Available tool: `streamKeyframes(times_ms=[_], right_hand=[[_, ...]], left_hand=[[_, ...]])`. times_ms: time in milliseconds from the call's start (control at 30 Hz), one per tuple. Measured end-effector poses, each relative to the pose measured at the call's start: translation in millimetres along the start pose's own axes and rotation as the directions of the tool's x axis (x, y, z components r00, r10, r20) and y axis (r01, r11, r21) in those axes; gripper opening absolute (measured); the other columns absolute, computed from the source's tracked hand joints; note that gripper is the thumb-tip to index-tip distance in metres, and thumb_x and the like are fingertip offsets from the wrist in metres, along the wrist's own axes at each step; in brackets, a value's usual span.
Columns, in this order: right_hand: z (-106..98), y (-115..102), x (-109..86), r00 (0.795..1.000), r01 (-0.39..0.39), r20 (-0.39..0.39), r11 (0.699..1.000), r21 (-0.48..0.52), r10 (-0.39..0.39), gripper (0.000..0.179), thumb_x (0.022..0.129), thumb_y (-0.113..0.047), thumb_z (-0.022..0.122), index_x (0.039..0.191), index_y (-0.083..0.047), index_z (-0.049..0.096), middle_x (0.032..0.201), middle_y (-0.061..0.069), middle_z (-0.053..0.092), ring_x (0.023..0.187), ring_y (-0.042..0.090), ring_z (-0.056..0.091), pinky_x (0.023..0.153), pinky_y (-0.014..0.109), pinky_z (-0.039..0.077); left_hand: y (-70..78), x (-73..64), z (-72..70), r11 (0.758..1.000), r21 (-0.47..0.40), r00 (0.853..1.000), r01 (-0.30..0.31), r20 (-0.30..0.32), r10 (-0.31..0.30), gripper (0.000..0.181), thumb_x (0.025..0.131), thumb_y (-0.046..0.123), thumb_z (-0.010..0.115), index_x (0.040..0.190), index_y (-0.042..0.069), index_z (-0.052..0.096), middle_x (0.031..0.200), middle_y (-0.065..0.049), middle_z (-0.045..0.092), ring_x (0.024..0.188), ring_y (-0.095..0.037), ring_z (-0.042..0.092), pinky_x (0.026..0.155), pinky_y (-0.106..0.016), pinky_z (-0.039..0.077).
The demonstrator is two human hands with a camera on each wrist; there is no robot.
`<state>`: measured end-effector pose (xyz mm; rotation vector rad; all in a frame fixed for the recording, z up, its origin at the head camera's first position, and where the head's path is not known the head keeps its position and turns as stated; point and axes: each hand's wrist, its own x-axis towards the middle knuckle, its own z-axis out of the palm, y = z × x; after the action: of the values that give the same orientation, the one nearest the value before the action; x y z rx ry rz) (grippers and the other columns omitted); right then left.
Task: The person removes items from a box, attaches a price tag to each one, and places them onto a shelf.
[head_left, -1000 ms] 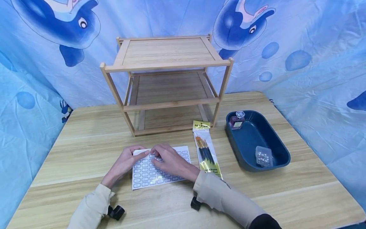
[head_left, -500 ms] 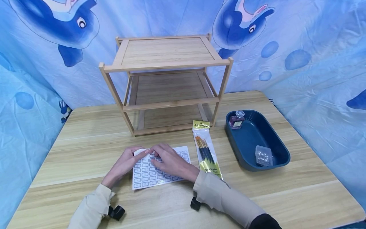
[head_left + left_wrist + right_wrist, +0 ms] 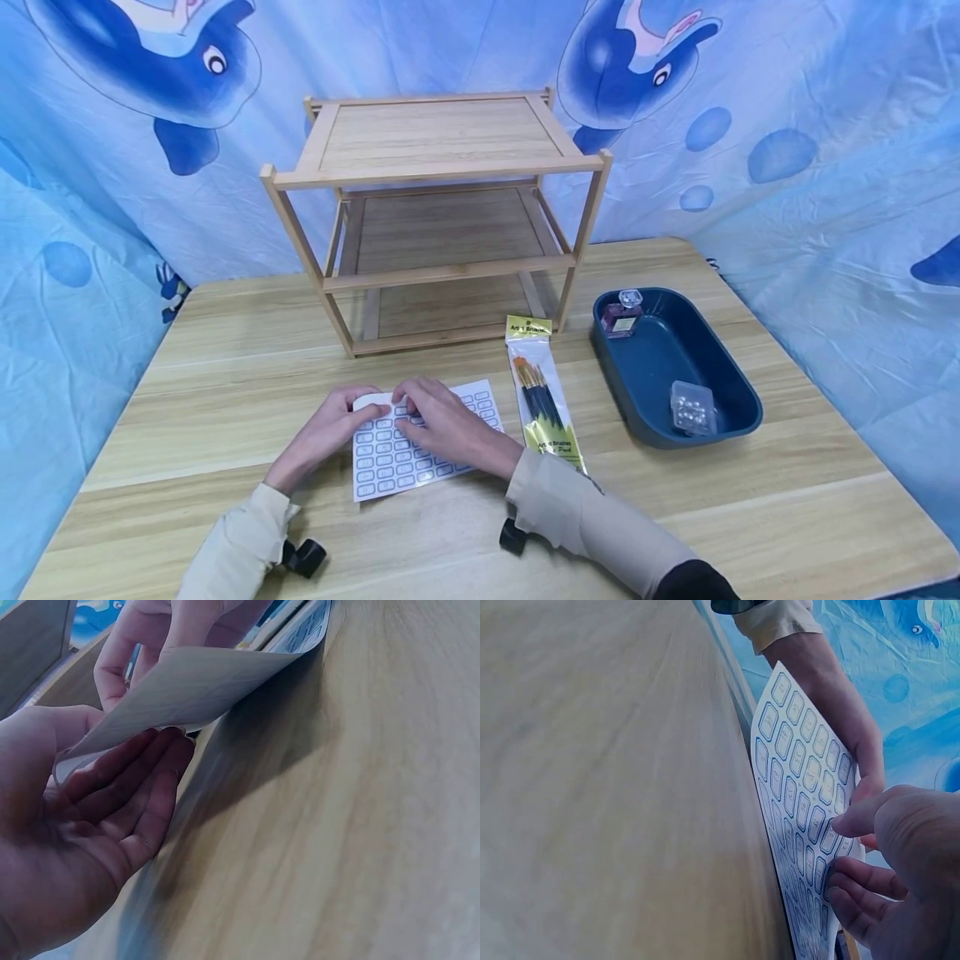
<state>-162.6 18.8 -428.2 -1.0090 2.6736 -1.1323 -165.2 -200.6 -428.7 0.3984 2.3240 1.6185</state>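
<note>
Counter [image 3: 675, 508]: wood-grained; carries rack and sheet.
Rack [image 3: 450, 271]: three-tier, wooden, behind sheet.
Sleeves [image 3: 236, 542]: pale, angled inward toward sheet.
Label sheet [image 3: 397, 475]: before rack, between hands; left part raised off counter.
Right hand [image 3: 453, 425]: arched over sheet, fingers bent, touching near upper edge; pinch cannot be told.
Left hand [image 3: 333, 421]: gripping upper-left corner, thumb above, fingers curled beneath.
</note>
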Motion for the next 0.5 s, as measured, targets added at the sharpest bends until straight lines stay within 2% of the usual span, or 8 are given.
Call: streamKeyframes(times_ms=[233,500], right_hand=[[-0.3,0.5,-0.3,1.0,0.004,0.014,1.0,-0.014,-0.004,0.028,0.1,-0.017,0.071,0.126,-0.013,0.061,0.103,-0.004,0.057,0.092,0.006,0.054,0.077,0.017,0.048],[-1.1,1.5,-1.2,1.0,0.019,0.006,0.999,-0.038,-0.019,0.025,0.1,-0.016,0.07,0.125,-0.016,0.062,0.103,-0.005,0.057,0.092,0.006,0.054,0.075,0.018,0.048]], left_hand=[[0.2,-1.2,-0.7,1.0,0.015,1.0,0.0,0.022,0.0,0.024,0.101,0.01,0.061,0.113,-0.008,0.069,0.102,-0.014,0.068,0.083,-0.018,0.067,0.074,-0.026,0.053],[-2.1,-1.4,-0.3,1.0,0.013,0.998,-0.021,0.056,0.02,0.027,0.105,0.012,0.058,0.119,-0.009,0.065,0.1,-0.015,0.069,0.079,-0.018,0.069,0.072,-0.027,0.055]])
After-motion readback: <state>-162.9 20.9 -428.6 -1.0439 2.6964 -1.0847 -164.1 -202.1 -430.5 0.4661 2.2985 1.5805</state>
